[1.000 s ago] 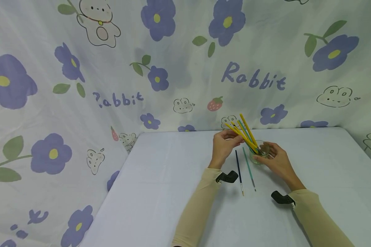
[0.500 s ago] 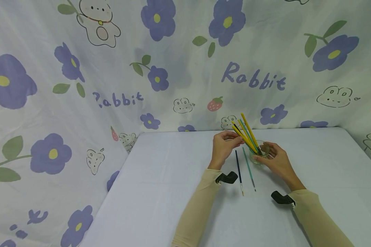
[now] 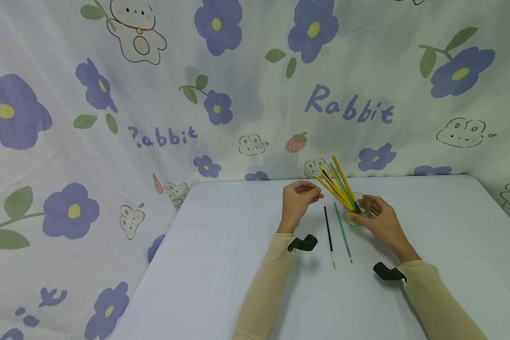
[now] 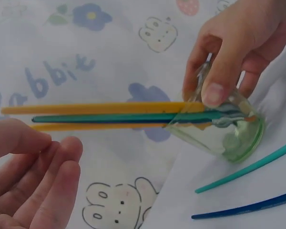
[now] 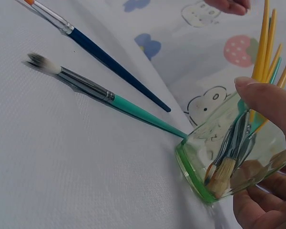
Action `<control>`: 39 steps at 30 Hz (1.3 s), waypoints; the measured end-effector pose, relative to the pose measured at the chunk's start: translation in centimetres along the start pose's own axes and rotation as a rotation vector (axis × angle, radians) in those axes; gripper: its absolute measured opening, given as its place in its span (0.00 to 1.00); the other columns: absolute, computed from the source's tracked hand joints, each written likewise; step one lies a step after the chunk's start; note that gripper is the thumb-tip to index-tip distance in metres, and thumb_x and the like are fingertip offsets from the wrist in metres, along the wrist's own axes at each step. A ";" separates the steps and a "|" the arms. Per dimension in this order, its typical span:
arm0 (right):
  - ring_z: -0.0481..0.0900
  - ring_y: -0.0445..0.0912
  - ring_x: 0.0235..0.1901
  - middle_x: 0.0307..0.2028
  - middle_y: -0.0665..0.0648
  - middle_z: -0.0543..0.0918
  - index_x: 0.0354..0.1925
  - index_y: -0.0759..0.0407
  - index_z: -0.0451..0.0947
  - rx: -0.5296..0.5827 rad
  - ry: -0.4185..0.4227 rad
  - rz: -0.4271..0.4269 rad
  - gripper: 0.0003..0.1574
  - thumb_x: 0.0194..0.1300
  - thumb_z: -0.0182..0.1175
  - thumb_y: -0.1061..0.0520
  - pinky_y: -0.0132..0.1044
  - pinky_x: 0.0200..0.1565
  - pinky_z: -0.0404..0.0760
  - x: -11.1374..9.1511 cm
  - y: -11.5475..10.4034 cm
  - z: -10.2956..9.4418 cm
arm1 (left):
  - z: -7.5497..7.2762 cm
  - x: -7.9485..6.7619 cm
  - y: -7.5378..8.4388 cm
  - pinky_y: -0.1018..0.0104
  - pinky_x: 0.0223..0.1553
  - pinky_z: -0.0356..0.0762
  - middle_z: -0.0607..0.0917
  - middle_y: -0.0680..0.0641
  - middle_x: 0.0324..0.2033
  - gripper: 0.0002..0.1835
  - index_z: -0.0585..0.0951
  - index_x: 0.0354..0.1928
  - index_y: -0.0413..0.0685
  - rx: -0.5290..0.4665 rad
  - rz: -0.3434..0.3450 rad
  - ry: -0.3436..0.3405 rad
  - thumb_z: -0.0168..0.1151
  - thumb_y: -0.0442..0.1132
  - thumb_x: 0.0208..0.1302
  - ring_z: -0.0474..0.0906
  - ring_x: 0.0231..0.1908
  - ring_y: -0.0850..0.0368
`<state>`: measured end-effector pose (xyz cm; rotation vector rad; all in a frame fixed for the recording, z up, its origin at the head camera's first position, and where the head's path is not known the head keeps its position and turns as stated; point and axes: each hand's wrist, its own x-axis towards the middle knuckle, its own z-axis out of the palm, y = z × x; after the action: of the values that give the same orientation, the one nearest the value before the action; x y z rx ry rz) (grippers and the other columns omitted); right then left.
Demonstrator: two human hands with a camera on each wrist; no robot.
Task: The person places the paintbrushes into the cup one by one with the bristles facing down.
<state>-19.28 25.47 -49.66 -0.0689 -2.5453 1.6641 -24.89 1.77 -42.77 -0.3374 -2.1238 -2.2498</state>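
Note:
My right hand [image 3: 380, 221] grips a clear greenish glass cup [image 5: 189, 174], thumb on one side and fingers on the other. Several paintbrushes [image 5: 260, 52] with yellow and teal handles lean in it, bristles down, as the right wrist view shows. Left of their handle ends is my left hand [image 3: 296, 202], apart from them, its fingers loosely bent with nothing visible between them. Two more paintbrushes lie side by side on the table: a teal one [image 5: 143, 114] next to the cup and a dark blue one [image 5: 114, 67] farther left.
A white-covered table [image 3: 221, 264] spreads under both hands. Behind it and at the left hangs a curtain [image 3: 246, 94] printed with purple flowers, rabbits and lettering. Dark wrist devices [image 3: 303, 243] sit on both sleeves.
The left hand has let go of the yellow-handled brushes and drawn back to the left. Their handles have shifted slightly in the cup. The right hand stays in place on the cup.

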 end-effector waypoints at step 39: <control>0.66 0.68 0.74 0.71 0.71 0.71 0.77 0.65 0.57 0.000 -0.008 -0.009 0.59 0.63 0.74 0.40 0.61 0.73 0.69 0.0 0.0 -0.1 | 2.1 -2.0 -5.3 0.74 0.20 0.73 0.85 0.49 0.16 0.09 0.86 0.31 0.41 0.712 -0.299 -0.134 0.74 0.40 0.62 0.78 0.16 0.62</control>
<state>-19.26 25.63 -49.64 -0.0499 -2.5474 1.6649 -23.52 4.00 -48.21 -0.1440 -3.0143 -1.4312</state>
